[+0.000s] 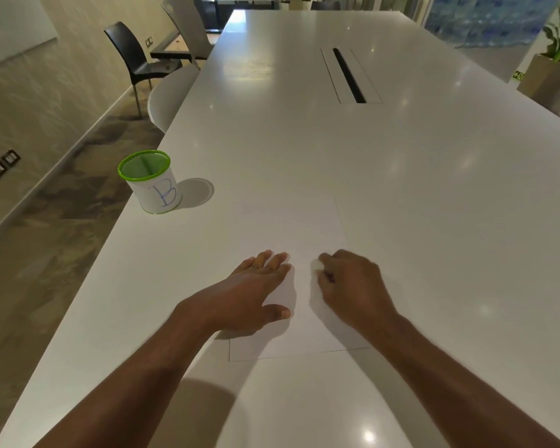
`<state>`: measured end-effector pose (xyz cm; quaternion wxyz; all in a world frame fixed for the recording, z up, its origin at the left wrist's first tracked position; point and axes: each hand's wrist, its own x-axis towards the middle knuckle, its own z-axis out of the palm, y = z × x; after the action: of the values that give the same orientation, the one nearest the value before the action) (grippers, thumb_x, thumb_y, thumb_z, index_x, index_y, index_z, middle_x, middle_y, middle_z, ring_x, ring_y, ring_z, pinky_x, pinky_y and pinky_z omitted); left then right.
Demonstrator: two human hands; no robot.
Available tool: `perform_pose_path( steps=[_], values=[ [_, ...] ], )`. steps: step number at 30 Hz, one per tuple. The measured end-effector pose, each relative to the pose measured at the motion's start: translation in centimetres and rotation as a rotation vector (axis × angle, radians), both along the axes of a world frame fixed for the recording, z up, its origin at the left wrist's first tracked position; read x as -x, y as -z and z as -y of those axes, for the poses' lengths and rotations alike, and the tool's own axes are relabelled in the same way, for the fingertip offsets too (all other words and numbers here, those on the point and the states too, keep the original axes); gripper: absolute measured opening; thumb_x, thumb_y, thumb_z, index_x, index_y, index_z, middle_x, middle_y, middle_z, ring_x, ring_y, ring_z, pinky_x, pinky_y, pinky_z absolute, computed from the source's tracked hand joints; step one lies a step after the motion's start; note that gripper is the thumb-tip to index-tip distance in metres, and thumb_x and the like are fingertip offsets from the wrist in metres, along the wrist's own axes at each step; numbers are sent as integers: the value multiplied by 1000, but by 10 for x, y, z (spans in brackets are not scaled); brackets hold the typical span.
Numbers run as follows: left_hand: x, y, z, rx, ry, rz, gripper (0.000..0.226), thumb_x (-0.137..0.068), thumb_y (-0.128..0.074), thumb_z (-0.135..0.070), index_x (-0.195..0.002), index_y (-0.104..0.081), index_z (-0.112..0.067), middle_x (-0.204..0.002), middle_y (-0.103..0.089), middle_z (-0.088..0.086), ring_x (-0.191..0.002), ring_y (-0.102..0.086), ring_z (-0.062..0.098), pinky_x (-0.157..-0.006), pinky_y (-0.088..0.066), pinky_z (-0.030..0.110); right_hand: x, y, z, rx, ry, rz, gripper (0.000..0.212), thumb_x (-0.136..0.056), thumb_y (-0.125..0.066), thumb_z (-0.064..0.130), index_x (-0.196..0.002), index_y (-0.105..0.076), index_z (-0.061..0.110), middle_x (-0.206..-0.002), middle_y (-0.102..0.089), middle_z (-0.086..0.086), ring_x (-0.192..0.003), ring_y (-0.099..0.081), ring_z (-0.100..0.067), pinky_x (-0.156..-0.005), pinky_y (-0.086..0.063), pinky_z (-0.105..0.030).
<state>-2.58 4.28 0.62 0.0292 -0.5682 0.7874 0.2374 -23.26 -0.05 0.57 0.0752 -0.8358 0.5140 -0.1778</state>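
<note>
L hand (256, 287) flat, fingers straight, pins paper (291, 227) on desk (450, 221). R hand (353, 286) pinches small white eraser (317, 265), just right of L fingertips.

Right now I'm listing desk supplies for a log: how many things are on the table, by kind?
Paper: 1, under the flat left hand
Cup: 1, green rim, marked B
Eraser: 1, or so it looks, pinched in the right hand
Total: 3
</note>
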Motion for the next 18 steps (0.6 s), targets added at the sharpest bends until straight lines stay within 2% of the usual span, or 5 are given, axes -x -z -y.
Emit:
perform_pose_path(
  steps=[3, 5, 8, 14, 18],
  values=[
    [0, 0, 0, -4, 0, -1, 82, -99, -49, -50, -160, -2, -22, -165, 16, -9, -146, 23, 5, -117, 11, 25, 2, 4, -5, -46, -70, 9, 11, -88, -55, 22, -81, -64, 18, -68, -53, 6, -61, -54, -16, -56, -36, -25],
    [-1, -1, 0, 1, 5, -3, 82, -99, -49, -50, -160, -2, -22, -165, 15, -8, -147, 22, 6, -118, 11, 25, 14, 4, 15, -26, 40, 3, 12, -86, -56, 22, -79, -64, 18, -67, -54, 4, -62, -55, -19, -56, -38, -28],
    [0, -2, -1, 3, 5, -6, 81, -100, -49, -50, -160, -2, -22, -165, 16, -9, -145, 23, 4, -116, 12, 23, 19, 2, 28, 12, 148, -10, 14, -85, -53, 20, -74, -60, 15, -65, -53, 1, -61, -55, -23, -54, -30, -27],
    [0, -1, 1, -10, 0, -4, 82, -99, -49, -50, -160, 0, -23, -164, 17, -10, -139, 27, 1, -113, 13, 22, -8, 4, -6, -36, -141, -14, 14, -89, -53, 23, -77, -59, 20, -67, -48, 9, -59, -50, -12, -55, -33, -23],
    [-1, 0, -1, 0, -1, -15, 82, -99, -48, -51, -160, -1, -23, -164, 17, -11, -145, 25, 3, -116, 12, 23, 15, 4, 34, 10, 83, -5, 15, -88, -54, 20, -74, -59, 18, -63, -48, 7, -57, -49, -15, -49, -25, -23]
  ],
)
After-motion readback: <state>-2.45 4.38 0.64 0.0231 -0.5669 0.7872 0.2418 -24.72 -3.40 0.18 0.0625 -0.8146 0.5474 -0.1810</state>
